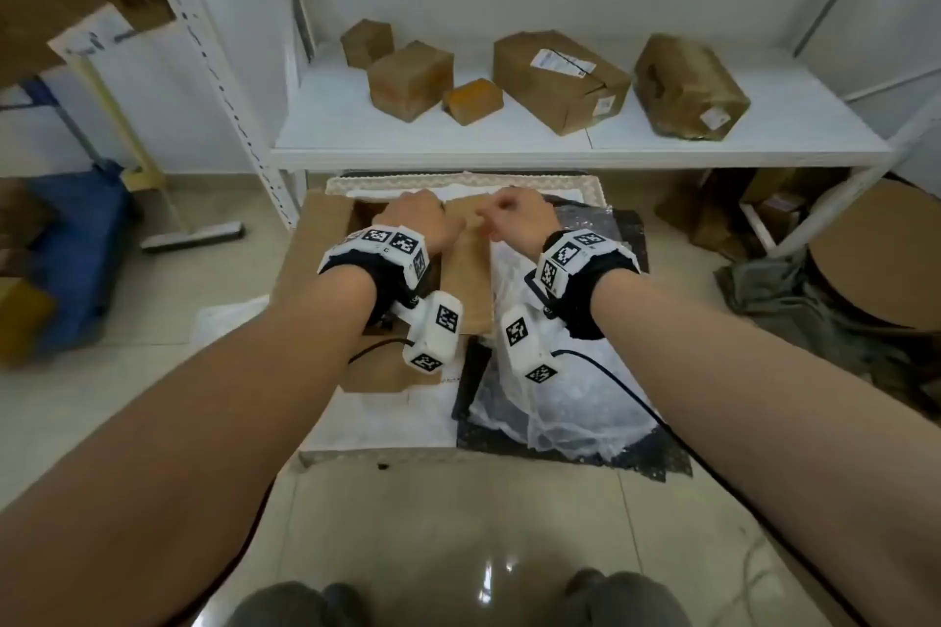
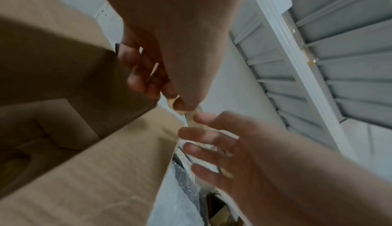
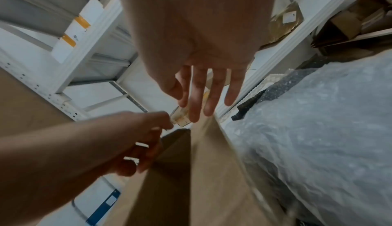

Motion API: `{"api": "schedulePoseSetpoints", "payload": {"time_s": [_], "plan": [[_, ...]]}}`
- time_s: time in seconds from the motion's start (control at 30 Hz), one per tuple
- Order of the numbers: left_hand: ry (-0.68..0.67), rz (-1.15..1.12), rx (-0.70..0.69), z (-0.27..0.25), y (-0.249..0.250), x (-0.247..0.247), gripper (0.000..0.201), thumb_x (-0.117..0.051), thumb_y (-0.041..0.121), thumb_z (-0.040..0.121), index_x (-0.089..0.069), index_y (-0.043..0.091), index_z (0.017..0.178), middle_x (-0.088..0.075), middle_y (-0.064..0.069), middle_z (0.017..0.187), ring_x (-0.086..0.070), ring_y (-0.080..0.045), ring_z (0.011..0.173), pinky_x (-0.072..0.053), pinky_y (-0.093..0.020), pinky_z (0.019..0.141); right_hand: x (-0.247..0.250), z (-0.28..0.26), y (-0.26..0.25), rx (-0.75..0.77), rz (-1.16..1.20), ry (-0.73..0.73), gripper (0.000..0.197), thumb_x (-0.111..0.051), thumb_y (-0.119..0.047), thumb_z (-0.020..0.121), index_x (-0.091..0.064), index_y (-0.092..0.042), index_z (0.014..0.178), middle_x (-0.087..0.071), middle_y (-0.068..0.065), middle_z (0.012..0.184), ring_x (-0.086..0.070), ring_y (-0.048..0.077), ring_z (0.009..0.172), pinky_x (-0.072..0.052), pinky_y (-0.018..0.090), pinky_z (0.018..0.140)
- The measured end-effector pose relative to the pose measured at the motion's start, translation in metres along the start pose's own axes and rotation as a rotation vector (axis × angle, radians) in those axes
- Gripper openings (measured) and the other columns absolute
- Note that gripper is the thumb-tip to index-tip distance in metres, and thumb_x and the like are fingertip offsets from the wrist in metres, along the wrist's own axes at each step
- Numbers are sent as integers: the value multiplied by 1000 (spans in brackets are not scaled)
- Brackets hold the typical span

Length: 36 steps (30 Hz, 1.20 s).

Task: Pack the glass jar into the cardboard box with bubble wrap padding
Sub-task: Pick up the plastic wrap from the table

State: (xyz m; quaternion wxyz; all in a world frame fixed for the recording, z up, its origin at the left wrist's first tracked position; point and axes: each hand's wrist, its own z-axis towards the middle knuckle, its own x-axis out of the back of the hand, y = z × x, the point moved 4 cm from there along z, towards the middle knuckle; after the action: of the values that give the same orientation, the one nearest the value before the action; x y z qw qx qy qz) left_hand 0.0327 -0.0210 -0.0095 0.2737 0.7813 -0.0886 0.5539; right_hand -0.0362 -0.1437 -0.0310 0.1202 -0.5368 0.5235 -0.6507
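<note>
The cardboard box stands on the floor with a long brown flap folded over its top. At the flap's far end my left hand pinches a short tan strip of tape between thumb and fingertips. My right hand is right beside it, its straight fingers touching the same strip. Clear bubble wrap lies heaped just right of the box. No glass jar shows in any view.
A white metal shelf crosses just behind the box and carries several taped brown parcels. A broom and a blue bag are at the left, cardboard scraps at the right. Black cables trail from both wrists.
</note>
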Motion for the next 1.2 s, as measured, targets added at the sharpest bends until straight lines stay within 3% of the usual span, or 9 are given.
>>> {"api": "schedulePoseSetpoints", "payload": {"time_s": [0.1, 0.27, 0.37, 0.5, 0.57, 0.7, 0.87, 1.1, 1.2], "plan": [[-56, -68, -10, 9, -3, -30, 42, -58, 40, 86, -68, 2, 102, -69, -18, 103, -68, -35, 94, -54, -35, 75, -22, 7, 32, 54, 83, 25, 13, -60, -24, 86, -70, -23, 77, -75, 11, 95, -68, 28, 92, -52, 45, 95], [-59, -24, -68, 2, 3, -47, 31, -59, 32, 94, -53, 12, 70, -59, -6, 72, -59, -21, 62, -45, -25, 51, -37, 7, 57, 131, 171, 86, 18, -56, -12, 91, -71, -20, 84, -68, -3, 69, -58, 8, 68, -46, 26, 77], [-63, -54, -111, -14, 5, -56, 35, -52, 26, 98, -47, 15, 65, -54, -3, 57, -47, -12, 40, -35, -18, 38, -44, 1, 68, 177, 203, 167, 23, -56, -11, 87, -66, -28, 74, -70, -1, 76, -66, 18, 81, -51, 32, 82], [37, -11, -155, -43, -1, -62, 17, -55, 27, 97, -58, 12, 88, -61, -8, 90, -60, -23, 79, -45, -24, 61, -41, -35, 74, 196, 211, 236, 14, -57, -14, 89, -68, -20, 95, -72, 5, 103, -66, 20, 98, -51, 33, 93], [69, -7, -146, -60, -3, -63, 31, -65, 36, 88, -61, 14, 109, -64, -6, 105, -62, -24, 90, -49, -29, 66, -34, -57, 75, 172, 189, 228, 16, -57, -17, 89, -67, -18, 102, -69, 5, 107, -64, 20, 101, -51, 33, 94], [72, 3, -147, -84, -4, -67, 46, -69, 43, 82, -63, 17, 119, -64, -5, 117, -62, -22, 99, -49, -32, 73, -27, -85, 74, 90, 104, 147, 21, -56, -25, 85, -64, -20, 103, -60, -1, 90, -56, 21, 85, -46, 32, 74], [2, 33, -174, -107, -1, -79, 46, -65, 43, 87, -64, 21, 127, -62, -5, 127, -59, -24, 112, -50, -34, 95, -16, -105, 71, 70, 54, 138, 8, -57, -23, 87, -60, -18, 91, -53, 0, 77, -53, 21, 80, -48, 33, 79], [39, -5, -207, -106, -12, -88, 43, -64, 38, 91, -65, 17, 128, -62, -6, 127, -59, -24, 112, -46, -29, 84, -22, -105, 81, 26, 230, 149, 15, -51, -22, 90, -60, -18, 101, -57, 2, 93, -55, 22, 83, -52, 35, 72], [91, -28, -219, -96, -13, -90, 37, -65, 39, 89, -69, 16, 118, -63, -7, 121, -60, -22, 102, -49, -29, 81, -31, -94, 84, 52, 306, 179, 8, -50, -22, 91, -57, -23, 89, -59, 3, 90, -55, 22, 77, -50, 33, 66]]}}
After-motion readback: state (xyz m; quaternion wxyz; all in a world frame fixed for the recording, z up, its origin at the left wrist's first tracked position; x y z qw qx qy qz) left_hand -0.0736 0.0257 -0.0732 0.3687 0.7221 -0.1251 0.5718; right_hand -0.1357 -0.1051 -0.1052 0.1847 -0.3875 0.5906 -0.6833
